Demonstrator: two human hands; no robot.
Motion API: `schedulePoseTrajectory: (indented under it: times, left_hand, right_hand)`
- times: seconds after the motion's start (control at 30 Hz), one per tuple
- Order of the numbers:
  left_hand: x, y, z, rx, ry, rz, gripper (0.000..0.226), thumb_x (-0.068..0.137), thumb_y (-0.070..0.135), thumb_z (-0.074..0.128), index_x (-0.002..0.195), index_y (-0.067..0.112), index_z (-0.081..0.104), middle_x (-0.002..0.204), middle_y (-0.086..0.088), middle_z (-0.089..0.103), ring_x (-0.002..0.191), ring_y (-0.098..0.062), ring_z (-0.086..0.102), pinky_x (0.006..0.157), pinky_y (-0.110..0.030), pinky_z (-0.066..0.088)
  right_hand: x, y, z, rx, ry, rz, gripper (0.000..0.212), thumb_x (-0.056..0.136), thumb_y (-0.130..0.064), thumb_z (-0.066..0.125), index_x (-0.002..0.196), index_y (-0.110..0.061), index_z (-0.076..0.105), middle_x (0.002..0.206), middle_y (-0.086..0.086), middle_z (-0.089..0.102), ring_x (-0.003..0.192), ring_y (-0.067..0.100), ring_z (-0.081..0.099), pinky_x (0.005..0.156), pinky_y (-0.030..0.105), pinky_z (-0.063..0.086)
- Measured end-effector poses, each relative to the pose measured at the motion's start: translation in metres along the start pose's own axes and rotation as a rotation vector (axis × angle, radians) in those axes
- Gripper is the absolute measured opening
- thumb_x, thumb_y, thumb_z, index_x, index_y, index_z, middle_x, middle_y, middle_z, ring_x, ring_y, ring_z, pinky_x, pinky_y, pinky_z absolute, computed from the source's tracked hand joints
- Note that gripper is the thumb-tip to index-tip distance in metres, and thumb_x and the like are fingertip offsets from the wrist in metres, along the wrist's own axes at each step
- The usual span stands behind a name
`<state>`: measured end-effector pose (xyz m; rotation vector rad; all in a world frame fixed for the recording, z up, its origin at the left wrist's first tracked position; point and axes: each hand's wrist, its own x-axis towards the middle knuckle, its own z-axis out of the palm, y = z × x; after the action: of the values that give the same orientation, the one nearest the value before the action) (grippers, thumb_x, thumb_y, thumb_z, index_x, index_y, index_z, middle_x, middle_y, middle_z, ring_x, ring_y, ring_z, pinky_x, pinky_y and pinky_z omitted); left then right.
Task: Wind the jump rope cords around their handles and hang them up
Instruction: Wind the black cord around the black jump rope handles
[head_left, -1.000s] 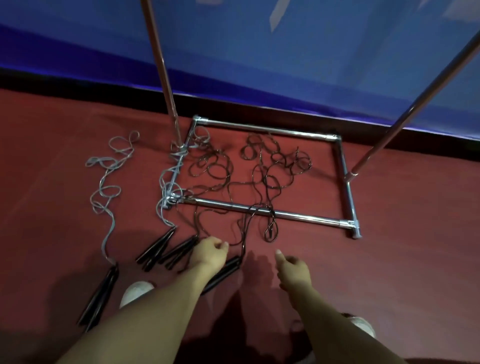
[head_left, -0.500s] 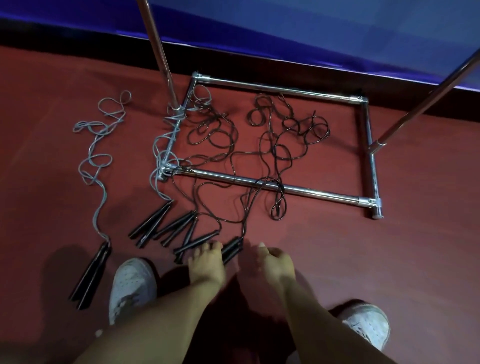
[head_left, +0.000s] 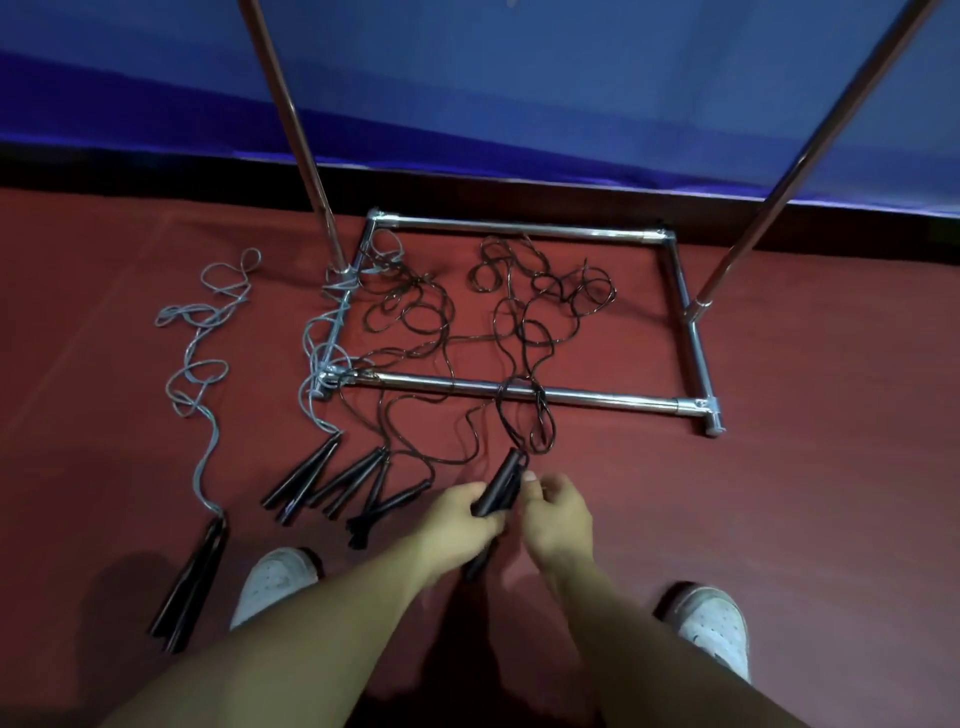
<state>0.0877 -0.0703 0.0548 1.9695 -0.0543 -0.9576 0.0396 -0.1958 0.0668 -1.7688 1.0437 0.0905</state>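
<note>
Both hands (head_left: 511, 512) gripping black handles (head_left: 500, 484) (tips up), forearms converging

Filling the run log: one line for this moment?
phase: pickup | left hand: grips black handles | right hand: grips handles | black cord: unwound, over rack base

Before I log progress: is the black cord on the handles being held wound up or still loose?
Loose. From the held handles the black cord trails over the rack's base bar in tangled loops.

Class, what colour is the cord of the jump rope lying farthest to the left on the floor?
Grey cord, with black handles; head view.
</note>
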Motion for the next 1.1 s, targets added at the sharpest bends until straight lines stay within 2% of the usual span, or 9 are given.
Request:
schedulePoseTrajectory:
  times: [0.1, 0.23, 0.33, 0.43, 0.6, 0.73, 0.8, 0.9, 1.1]
  left_hand:
    - [-0.024, 0.043, -0.024, -0.101, -0.118, 0.063, 0.008, 0.097, 0.011, 0.063, 0.105, 0.011, 0.065, 0.084, -0.006, 0.069, 0.071, -0.024, 0.069, 0.057, -0.028, 0.055]
    - [-0.049, 0.103, -0.060, 0.007, -0.230, 0.164, 0.007, 0.098, 0.011, 0.062, 0.105, 0.013, 0.060, 0.085, -0.007, 0.068, 0.067, -0.021, 0.070, 0.057, -0.032, 0.058]
    - [-0.072, 0.158, -0.089, 0.156, -0.316, 0.232, 0.006, 0.097, 0.011, 0.064, 0.100, 0.014, 0.060, 0.087, -0.008, 0.067, 0.070, -0.021, 0.072, 0.058, -0.032, 0.060]
    - [-0.103, 0.216, -0.119, 0.231, -0.289, 0.302, 0.011, 0.096, 0.009, 0.066, 0.105, 0.011, 0.061, 0.085, -0.009, 0.069, 0.066, -0.020, 0.071, 0.057, -0.031, 0.060]
    - [-0.152, 0.287, -0.159, 0.297, -0.227, 0.386, 0.033, 0.094, 0.010, 0.069, 0.125, 0.016, 0.062, 0.076, -0.001, 0.072, 0.062, -0.014, 0.070, 0.057, -0.029, 0.057]
    - [-0.172, 0.314, -0.177, 0.266, -0.189, 0.401, 0.041, 0.091, 0.009, 0.072, 0.128, 0.021, 0.061, 0.100, -0.008, 0.074, 0.071, -0.017, 0.074, 0.059, -0.027, 0.058]
    - [-0.173, 0.317, -0.185, 0.186, -0.161, 0.406, 0.040, 0.088, 0.005, 0.074, 0.124, 0.020, 0.065, 0.111, -0.009, 0.072, 0.076, -0.022, 0.075, 0.058, -0.028, 0.057]
    - [-0.172, 0.308, -0.187, -0.022, -0.141, 0.388, 0.039, 0.084, -0.003, 0.074, 0.118, 0.016, 0.068, 0.105, -0.012, 0.075, 0.076, -0.028, 0.073, 0.060, -0.030, 0.056]
    - [-0.161, 0.283, -0.180, -0.629, -0.180, 0.343, 0.043, 0.072, 0.001, 0.071, 0.114, 0.009, 0.068, 0.099, -0.018, 0.072, 0.075, -0.027, 0.072, 0.058, -0.026, 0.059]
  right_hand:
    - [-0.006, -0.024, -0.027, 0.024, 0.065, -0.184, 0.031, 0.101, -0.037, 0.048, 0.122, -0.018, 0.058, 0.117, -0.001, 0.063, 0.113, 0.021, 0.059, 0.091, 0.027, 0.040]
    - [-0.022, -0.081, -0.058, -0.036, 0.105, -0.529, 0.040, 0.104, -0.037, 0.039, 0.140, -0.023, 0.050, 0.140, -0.011, 0.046, 0.128, 0.008, 0.045, 0.106, 0.028, 0.035]
    - [-0.038, -0.137, -0.079, -0.104, 0.059, -0.674, 0.041, 0.105, -0.039, 0.036, 0.096, -0.017, 0.070, 0.105, -0.006, 0.064, 0.104, 0.014, 0.057, 0.090, 0.031, 0.043]
    - [-0.055, -0.193, -0.109, -0.166, 0.039, -0.681, 0.058, 0.104, -0.048, 0.034, 0.057, -0.016, 0.043, 0.056, -0.004, 0.052, 0.060, 0.017, 0.050, 0.060, 0.034, 0.037]
    - [-0.064, -0.248, -0.153, -0.156, -0.065, -0.705, 0.056, 0.100, -0.057, 0.039, 0.062, -0.017, 0.048, 0.053, 0.002, 0.051, 0.053, 0.020, 0.049, 0.059, 0.034, 0.040]
    - [-0.087, -0.278, -0.171, -0.134, -0.253, -0.732, 0.051, 0.097, -0.060, 0.045, 0.073, -0.019, 0.065, 0.057, -0.008, 0.046, 0.052, 0.010, 0.042, 0.060, 0.030, 0.034]
    - [-0.098, -0.286, -0.176, -0.109, -0.368, -0.718, 0.044, 0.098, -0.057, 0.046, 0.078, -0.025, 0.068, 0.057, -0.010, 0.051, 0.055, 0.009, 0.045, 0.059, 0.028, 0.035]
    - [-0.109, -0.282, -0.176, 0.044, -0.460, -0.673, 0.040, 0.101, -0.047, 0.048, 0.090, -0.010, 0.062, 0.061, 0.002, 0.051, 0.054, 0.014, 0.043, 0.055, 0.024, 0.035]
    - [-0.115, -0.277, -0.166, 0.186, -0.338, -0.594, 0.032, 0.101, -0.042, 0.050, 0.086, -0.014, 0.055, 0.057, -0.001, 0.047, 0.049, 0.011, 0.036, 0.061, 0.034, 0.034]
